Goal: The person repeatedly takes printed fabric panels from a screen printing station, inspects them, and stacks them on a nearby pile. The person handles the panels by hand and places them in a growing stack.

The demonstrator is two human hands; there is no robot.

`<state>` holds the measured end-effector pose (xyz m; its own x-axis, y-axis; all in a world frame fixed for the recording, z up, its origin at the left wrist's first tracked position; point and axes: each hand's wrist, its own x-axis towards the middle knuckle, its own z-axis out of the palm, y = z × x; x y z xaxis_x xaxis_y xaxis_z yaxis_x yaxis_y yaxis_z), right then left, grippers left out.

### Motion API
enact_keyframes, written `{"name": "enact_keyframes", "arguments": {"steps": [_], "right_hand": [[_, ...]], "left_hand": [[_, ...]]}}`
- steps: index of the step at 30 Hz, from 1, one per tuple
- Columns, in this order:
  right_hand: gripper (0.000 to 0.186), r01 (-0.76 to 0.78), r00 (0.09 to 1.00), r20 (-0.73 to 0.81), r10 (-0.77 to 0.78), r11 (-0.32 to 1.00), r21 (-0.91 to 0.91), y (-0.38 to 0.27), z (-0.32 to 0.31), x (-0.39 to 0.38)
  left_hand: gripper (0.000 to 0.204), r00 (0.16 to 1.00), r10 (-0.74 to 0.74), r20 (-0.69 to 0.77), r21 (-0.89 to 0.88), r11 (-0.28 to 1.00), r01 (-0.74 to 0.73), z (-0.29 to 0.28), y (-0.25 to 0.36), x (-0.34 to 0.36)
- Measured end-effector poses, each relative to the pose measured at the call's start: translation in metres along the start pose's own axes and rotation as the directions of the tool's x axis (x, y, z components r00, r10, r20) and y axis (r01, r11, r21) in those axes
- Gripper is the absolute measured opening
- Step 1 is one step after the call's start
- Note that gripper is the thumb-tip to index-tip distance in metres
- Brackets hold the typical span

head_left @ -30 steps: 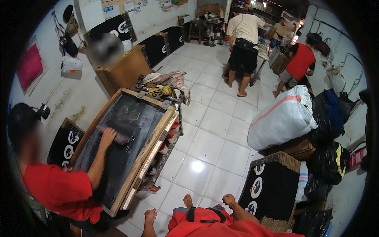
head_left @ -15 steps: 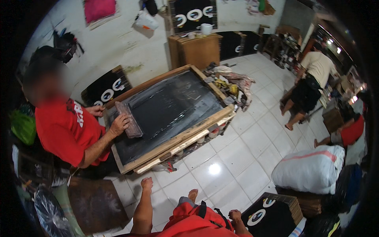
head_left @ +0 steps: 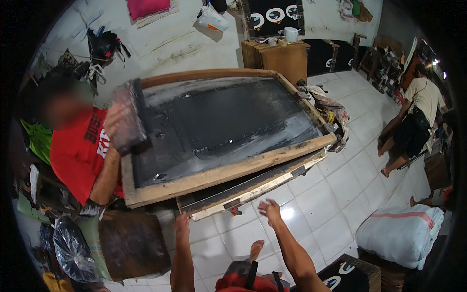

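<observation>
Just below the near edge of a wooden screen-printing frame (head_left: 233, 173), my right hand (head_left: 270, 212) reaches forward, open, fingers spread and holding nothing. My left hand (head_left: 182, 223) is by the near left corner of the pale-edged board (head_left: 258, 187) under the frame. Its fingers point up at that corner; whether they touch it is unclear. The frame is tilted, its near side raised off the board. Dark ink smears the black mesh (head_left: 243, 117). At the left, a co-worker in a red shirt (head_left: 78, 151) holds up a plastic-wrapped squeegee (head_left: 130, 114), blurred by motion.
A brown-topped stool (head_left: 134, 243) stands at the lower left, near a plastic bag (head_left: 73, 250). Stained rags (head_left: 331, 109) hang at the frame's far right corner. A white sack (head_left: 399, 236) and a stack of printed black panels (head_left: 345, 275) are at the right. Another person (head_left: 421, 104) bends farther back.
Both my hands have come forward to the frame, the right one opening. The frame's near side has risen from the board. The co-worker's squeegee has lifted off the mesh.
</observation>
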<state>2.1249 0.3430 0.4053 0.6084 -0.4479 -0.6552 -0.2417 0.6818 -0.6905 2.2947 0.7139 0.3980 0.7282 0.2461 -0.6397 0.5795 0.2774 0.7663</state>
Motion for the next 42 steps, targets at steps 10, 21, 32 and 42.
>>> {"name": "enact_keyframes", "arguments": {"steps": [10,21,32,42], "right_hand": [[0.030,-0.169,0.881,0.431,-0.197,0.721,0.673,-0.073,0.055,0.076],[0.027,0.020,0.929,0.231,-0.290,0.661,0.750,0.024,-0.084,-0.175],[0.025,0.346,0.901,-0.140,-0.410,0.487,0.802,0.156,-0.212,-0.502],[0.040,0.644,0.648,-0.396,-0.651,0.191,0.741,0.244,-0.090,-0.465]], "left_hand": [[0.013,0.969,0.075,0.236,-0.010,0.997,-0.075,0.009,0.058,-0.089],[0.022,0.894,0.438,0.096,0.307,0.841,-0.445,-0.076,0.097,-0.175],[0.031,0.456,0.382,0.804,0.098,0.671,-0.735,0.043,0.068,-0.371],[0.042,-0.399,0.174,0.900,-0.435,0.371,-0.820,0.295,0.103,-0.402]]}}
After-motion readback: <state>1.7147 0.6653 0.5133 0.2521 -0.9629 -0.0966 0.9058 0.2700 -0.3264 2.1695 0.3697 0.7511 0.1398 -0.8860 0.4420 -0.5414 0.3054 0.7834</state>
